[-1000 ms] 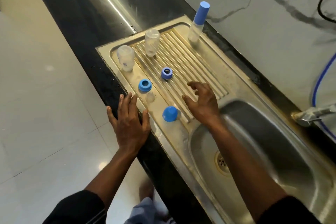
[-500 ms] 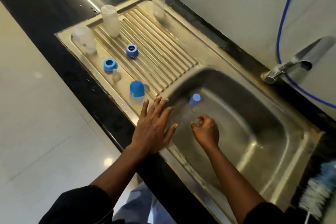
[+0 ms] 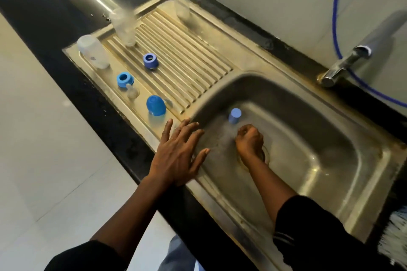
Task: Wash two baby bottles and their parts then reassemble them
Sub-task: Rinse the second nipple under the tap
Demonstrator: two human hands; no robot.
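Steel sink [image 3: 363, 174] and ribbed drainboard [image 3: 187, 61] sat in a black counter [image 3: 66, 17]. Low in the basin, the right hand [image 3: 250, 141] was clenched round what looked like a blurred capped bottle [image 3: 235, 115], probably held there for washing. The left hand [image 3: 178, 154] lay flat with its fingers spread on the sink's near rim, likely as a brace. A blue ring [image 3: 125, 79], teat [image 3: 131, 92] and dome cap [image 3: 156, 105] waited along the drainboard's near edge

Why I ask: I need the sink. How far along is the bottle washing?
Done: two clear bottles stand taken apart on the drainboard, with two blue rings, a nipple and a blue dome cap beside them; washed or not, I cannot tell. In hand: the right hand grips a blue-capped bottle in the basin; the left hand is open at the rim. Left: reassembly.
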